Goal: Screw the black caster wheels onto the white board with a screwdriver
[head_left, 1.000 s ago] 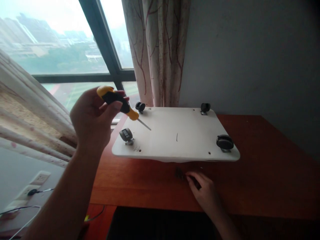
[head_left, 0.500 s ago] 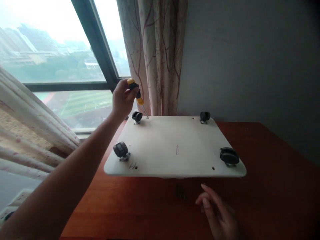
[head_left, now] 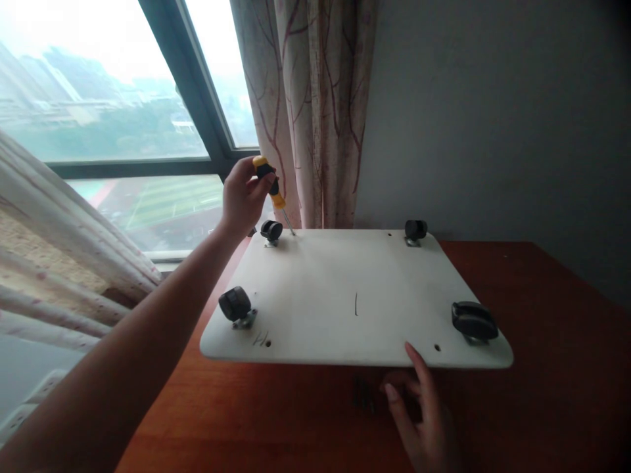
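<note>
My left hand [head_left: 246,197] is closed round the yellow and black handle of a screwdriver [head_left: 271,180]. The shaft slants down to the far left of a white board [head_left: 320,282], its tip at the spot beside a black caster [head_left: 271,230]. Other casters stand at the near left [head_left: 235,304], far right [head_left: 415,229] and near right [head_left: 474,320] corners. At the board's front edge is my right hand [head_left: 424,414], fingers apart, holding nothing I can see. Its index fingertip overlaps the board's surface. Small dark pieces [head_left: 363,394], too dim to name, lie beside this hand.
The board rests on a reddish-brown wooden table [head_left: 221,407]. Dark holes [head_left: 436,347] and pen marks [head_left: 355,304] show on its face. Behind stand a patterned curtain [head_left: 320,118], a window [head_left: 138,125] and a grey wall [head_left: 483,118]. Another curtain [head_left: 59,230] hangs at the left.
My right hand has moved up to the board's front edge, with its index finger stretched out over it. The board's near side looks larger and lower. My left hand keeps the screwdriver in nearly the same place.
</note>
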The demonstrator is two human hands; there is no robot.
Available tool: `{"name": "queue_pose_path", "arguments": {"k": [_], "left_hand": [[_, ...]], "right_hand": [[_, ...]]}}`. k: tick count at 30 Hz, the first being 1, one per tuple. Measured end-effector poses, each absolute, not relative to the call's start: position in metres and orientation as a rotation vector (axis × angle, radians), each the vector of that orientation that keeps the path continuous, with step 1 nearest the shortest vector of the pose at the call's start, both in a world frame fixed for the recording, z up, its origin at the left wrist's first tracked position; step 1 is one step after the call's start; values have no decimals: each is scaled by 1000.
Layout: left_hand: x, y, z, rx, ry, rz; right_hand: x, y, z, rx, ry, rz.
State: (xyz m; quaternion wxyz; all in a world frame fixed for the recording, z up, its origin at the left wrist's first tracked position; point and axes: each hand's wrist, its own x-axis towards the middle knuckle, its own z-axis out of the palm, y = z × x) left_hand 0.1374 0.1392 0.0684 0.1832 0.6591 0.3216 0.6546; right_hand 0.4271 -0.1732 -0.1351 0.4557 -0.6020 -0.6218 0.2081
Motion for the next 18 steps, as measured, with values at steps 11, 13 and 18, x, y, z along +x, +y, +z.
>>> {"name": "queue_pose_path", "arguments": {"k": [11, 13, 18], "left_hand": [[138, 134, 69, 1950, 897, 1819], [139, 132, 71, 1897, 907, 1824], [141, 129, 73, 1853, 954, 1806]], "right_hand": [[424, -174, -134, -1511, -1459, 543], [426, -174, -134, -1500, -1498, 545], [421, -176, -129, -1548, -1418, 539]]}}
